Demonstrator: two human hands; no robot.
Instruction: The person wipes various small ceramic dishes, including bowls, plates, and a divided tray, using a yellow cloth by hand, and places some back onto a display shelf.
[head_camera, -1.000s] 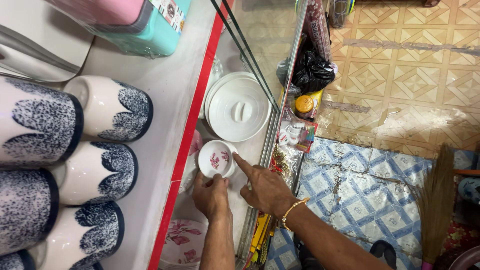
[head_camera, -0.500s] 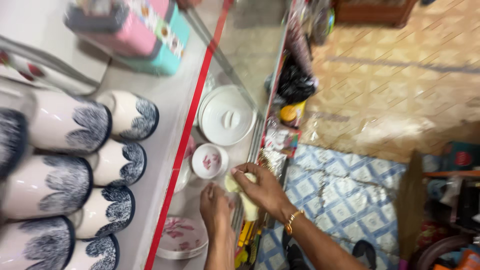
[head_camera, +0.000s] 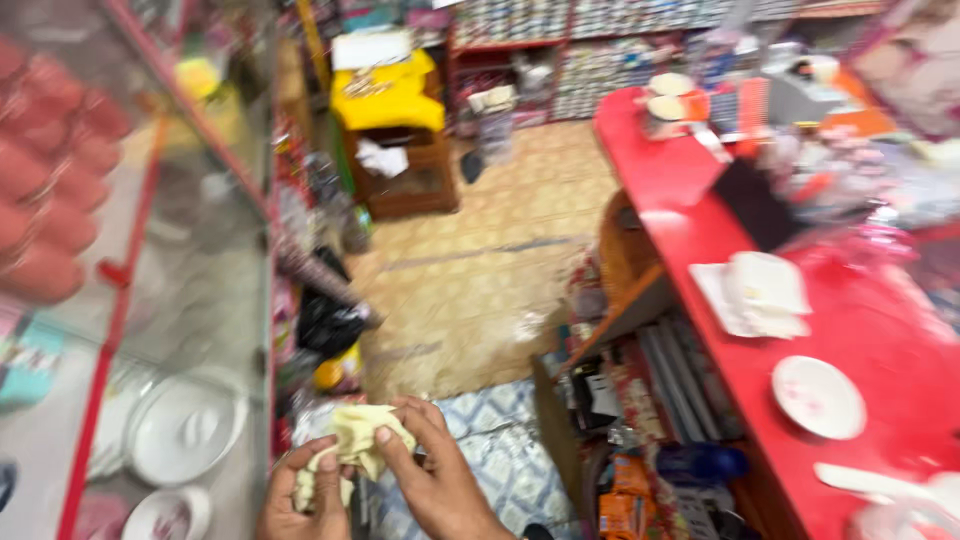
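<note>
Bright indoor light, heavy motion blur.
Whole frame smeared, worst at left glass shelf (head_camera: 150, 250) and top right corner; red counter (head_camera: 880, 350) shows soft glare; hands at bottom fairly sharp, shadows weak.

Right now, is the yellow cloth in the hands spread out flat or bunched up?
Bunched up. The pale yellow cloth is crumpled into folds between the left hand and the right hand, with fingers pinching it on both sides.

Red counter (head_camera: 800, 330), tiled floor (head_camera: 480, 270), stocked shelves (head_camera: 600, 50)
</note>
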